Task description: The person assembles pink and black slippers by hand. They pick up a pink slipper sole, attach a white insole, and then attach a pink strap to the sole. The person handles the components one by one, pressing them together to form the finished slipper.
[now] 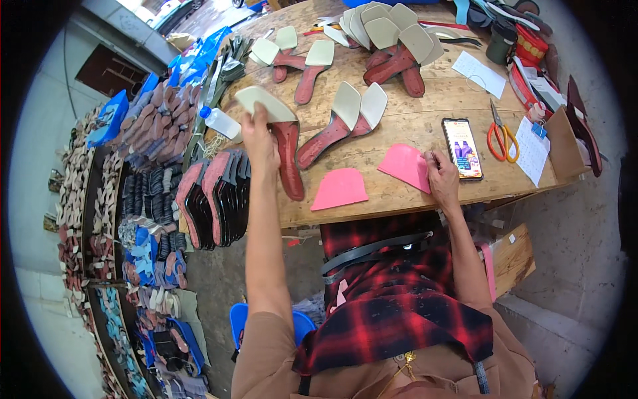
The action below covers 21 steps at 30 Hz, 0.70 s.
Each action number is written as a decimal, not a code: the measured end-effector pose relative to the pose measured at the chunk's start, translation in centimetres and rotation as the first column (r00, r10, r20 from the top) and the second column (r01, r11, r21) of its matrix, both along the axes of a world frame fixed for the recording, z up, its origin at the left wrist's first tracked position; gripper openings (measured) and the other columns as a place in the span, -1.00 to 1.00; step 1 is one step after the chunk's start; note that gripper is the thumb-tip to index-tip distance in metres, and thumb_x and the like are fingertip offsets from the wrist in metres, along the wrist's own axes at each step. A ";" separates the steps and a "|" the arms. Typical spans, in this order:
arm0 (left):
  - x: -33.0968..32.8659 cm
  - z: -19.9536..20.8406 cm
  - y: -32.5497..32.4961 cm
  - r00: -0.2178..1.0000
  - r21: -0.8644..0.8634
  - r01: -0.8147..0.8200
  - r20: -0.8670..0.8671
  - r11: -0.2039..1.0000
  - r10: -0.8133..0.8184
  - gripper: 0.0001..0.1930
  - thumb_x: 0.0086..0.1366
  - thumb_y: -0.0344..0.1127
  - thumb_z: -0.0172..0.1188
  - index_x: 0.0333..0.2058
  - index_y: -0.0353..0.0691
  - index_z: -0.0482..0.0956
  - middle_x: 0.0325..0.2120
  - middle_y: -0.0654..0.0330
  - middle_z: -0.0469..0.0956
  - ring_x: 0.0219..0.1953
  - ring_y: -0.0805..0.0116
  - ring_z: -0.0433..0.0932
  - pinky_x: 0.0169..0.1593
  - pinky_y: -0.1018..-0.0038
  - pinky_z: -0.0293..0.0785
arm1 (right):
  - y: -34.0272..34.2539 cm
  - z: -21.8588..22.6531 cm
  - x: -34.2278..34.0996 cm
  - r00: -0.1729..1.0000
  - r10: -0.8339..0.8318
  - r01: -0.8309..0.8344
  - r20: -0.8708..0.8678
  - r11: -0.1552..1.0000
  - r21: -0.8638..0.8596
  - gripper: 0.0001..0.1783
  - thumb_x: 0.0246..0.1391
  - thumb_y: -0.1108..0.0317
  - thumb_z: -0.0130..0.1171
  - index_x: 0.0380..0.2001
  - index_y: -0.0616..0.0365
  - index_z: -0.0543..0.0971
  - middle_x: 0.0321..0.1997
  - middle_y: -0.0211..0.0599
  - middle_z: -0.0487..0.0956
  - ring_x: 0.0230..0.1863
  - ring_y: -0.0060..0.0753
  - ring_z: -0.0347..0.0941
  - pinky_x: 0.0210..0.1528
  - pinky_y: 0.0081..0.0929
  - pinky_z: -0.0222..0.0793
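left fingers [258,117] grip a smooth, curved insole [286,143].

Worn wooden table [413,123]. Left of table: packed shelves [104,284], pale wall [40,233] beyond them, dark rectangle [106,72] on wall. Right of table: stained grey floor [565,259]. Beyond table's far left corner: daylit ground [222,14], parked vehicle [174,13].
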State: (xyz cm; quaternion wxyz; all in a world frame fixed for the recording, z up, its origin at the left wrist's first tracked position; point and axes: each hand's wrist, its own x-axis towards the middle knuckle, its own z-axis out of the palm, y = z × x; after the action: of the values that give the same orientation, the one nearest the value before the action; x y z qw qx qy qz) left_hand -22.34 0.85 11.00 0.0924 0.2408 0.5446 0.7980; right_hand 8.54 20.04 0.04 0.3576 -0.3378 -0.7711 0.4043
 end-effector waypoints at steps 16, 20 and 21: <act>0.3 -6.0 0.5 0.782 -0.827 0.013 -0.342 0.562 -0.522 -0.04 0.02 -0.08 0.44 0.30 -0.37 0.14 0.12 -0.13 0.40 0.15 0.07 0.41 0.20 0.31 0.33 | 0.2 0.2 -0.2 0.999 -0.006 0.007 0.046 1.000 -0.012 -0.77 0.23 0.24 0.11 -0.32 0.19 0.59 -0.54 -0.10 0.54 -0.58 -0.18 0.46 -0.49 -0.32 0.28; -0.1 -7.4 1.2 0.647 -0.795 -0.188 -0.542 0.576 -0.536 -0.05 -0.12 -0.14 0.47 0.23 -0.36 0.22 0.08 -0.17 0.41 0.13 -0.10 0.39 0.17 0.19 0.31 | 0.2 -0.1 -0.3 0.999 -0.015 0.015 0.038 1.000 -0.013 -0.79 0.22 0.25 0.12 -0.32 0.19 0.58 -0.53 -0.12 0.56 -0.57 -0.16 0.45 -0.49 -0.31 0.28; -0.2 -7.5 1.5 0.620 -0.780 -0.211 -0.573 0.590 -0.535 -0.07 -0.13 -0.16 0.47 0.21 -0.36 0.24 0.07 -0.16 0.42 0.11 -0.11 0.39 0.16 0.19 0.32 | 0.1 -0.2 -0.4 0.999 -0.016 0.016 0.029 1.000 -0.003 -0.79 0.21 0.25 0.12 -0.32 0.19 0.58 -0.53 -0.12 0.56 -0.57 -0.15 0.45 -0.49 -0.32 0.28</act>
State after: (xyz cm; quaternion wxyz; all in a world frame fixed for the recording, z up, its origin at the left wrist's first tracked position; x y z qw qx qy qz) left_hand -22.50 2.33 3.54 0.0306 0.5422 0.7935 0.2744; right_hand 8.17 20.15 -0.16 0.3488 -0.3504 -0.7729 0.3977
